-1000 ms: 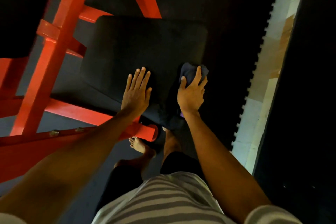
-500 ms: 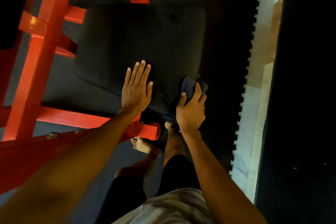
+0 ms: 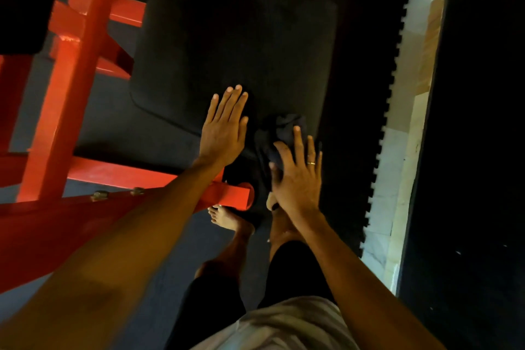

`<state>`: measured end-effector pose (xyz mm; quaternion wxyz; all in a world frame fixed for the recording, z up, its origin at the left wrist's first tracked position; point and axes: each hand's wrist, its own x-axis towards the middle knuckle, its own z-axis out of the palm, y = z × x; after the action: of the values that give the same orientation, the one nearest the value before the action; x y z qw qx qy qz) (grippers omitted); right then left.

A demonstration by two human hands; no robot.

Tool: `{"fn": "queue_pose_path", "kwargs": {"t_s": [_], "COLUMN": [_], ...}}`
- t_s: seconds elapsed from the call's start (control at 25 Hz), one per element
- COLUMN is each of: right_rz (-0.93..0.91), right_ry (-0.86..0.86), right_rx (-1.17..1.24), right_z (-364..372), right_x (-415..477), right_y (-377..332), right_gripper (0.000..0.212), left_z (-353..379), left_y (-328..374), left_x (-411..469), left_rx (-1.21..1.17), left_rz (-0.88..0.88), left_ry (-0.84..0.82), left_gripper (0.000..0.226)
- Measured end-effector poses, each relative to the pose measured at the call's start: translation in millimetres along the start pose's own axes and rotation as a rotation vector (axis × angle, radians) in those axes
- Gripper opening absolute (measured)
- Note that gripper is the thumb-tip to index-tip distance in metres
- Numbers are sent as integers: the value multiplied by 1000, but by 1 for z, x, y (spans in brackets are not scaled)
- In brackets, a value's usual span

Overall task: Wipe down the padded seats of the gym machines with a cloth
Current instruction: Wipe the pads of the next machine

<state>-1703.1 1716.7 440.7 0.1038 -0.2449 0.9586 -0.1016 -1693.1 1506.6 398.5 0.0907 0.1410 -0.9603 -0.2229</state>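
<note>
Flat and spread, the right hand [image 3: 298,179] is laid over a dark cloth [image 3: 279,133]. Its fingers [image 3: 297,140] are kept straight and nothing is curled round the fabric, so the cloth is pressed, not gripped. A thin ring [image 3: 312,163] is worn on one finger.

The cloth is bunched at the near right corner of the black padded seat [image 3: 235,60], and part of it is draped down over the seat's near edge.

The left hand [image 3: 224,128] is also held open. It is laid palm-down on the near part of the seat with the fingers close together and pointed away. It is placed just left of the cloth, and a narrow gap is kept between the two hands.

The seat is carried on a red frame [image 3: 76,65], whose uprights and crossbars are seen to the left and far side. A red tube end [image 3: 230,196] is seen sticking out below the near edge of the seat, between the forearms. Two bolts [image 3: 99,195] are fixed in a darker red bar at near left.

A bare foot [image 3: 224,219] is planted on the dark floor just beneath that tube. On the right, the toothed edge of a black floor mat [image 3: 366,79] is met by a pale tiled strip [image 3: 412,94]. At the near edge, a pale shirt [image 3: 284,324] is seen above dark shorts [image 3: 210,298].
</note>
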Motion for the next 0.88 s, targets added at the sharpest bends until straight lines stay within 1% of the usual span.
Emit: {"fn": "queue_pose_path", "kwargs": {"t_s": [0.12, 0.16, 0.2, 0.24, 0.28, 0.4, 0.48, 0.56, 0.6, 0.72, 0.8, 0.88], "right_rz": [291, 371, 407, 389, 328, 89, -22, -112, -93, 108, 190, 171], "right_ry": [44, 69, 84, 79, 57, -2, -18, -32, -35, -32, -29, -4], "right_rx": [171, 201, 186, 156, 128, 40, -23, -91, -99, -35, -19, -67], "right_z": [-6, -6, -5, -3, 1, 17, 21, 13, 8, -4, -1, 7], "right_x": [17, 29, 39, 45, 47, 28, 13, 9, 5, -9, -10, -4], "right_y": [8, -4, -23, -44, -66, -106, -91, -52, -33, -1, -10, -34], "right_gripper": [53, 55, 59, 62, 66, 64, 66, 75, 80, 87, 89, 86], "left_z": [-3, -4, -5, -5, -5, -5, -6, -9, -10, -7, -4, -2], "left_y": [-13, -17, -22, -26, -28, -27, -27, -27, -27, -25, -23, -23], "left_x": [-16, -20, -25, -30, -33, -37, -39, -39, -37, -38, -38, -39], "left_rx": [3, 11, 17, 23, 34, 94, 59, 21, 11, 3, 0, -12], "left_rz": [-1, -2, -3, -3, -6, -10, -10, -19, -23, -50, -57, -55], "left_ry": [19, 29, 41, 47, 50, 38, 15, 16, 23, 37, 63, 79], "left_gripper": [51, 51, 50, 51, 51, 55, 55, 53, 52, 52, 52, 52]}}
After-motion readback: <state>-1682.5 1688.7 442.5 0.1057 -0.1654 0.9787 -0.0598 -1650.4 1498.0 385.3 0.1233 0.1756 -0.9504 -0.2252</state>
